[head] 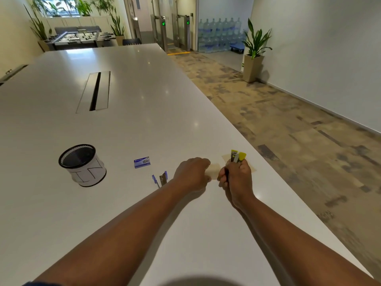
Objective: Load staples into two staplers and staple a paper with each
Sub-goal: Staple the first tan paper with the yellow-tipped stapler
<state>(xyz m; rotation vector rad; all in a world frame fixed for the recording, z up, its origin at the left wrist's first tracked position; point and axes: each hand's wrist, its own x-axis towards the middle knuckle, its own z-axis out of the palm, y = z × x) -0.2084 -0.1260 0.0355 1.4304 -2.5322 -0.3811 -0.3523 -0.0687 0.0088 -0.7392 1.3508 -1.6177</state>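
Yellow stapler (237,156), hinged open, long axis pointing far, clenched in my right hand (237,178) near table's right edge; left hand (190,173) curled on thin beige paper (213,171); glossy white table (144,120).

The white table (144,124) is showing a smooth, glossy finish, reflecting ceiling lights. The cup (82,165) is looking like black wire mesh. The yellow stapler (237,156) is showing plastic and bare metal.
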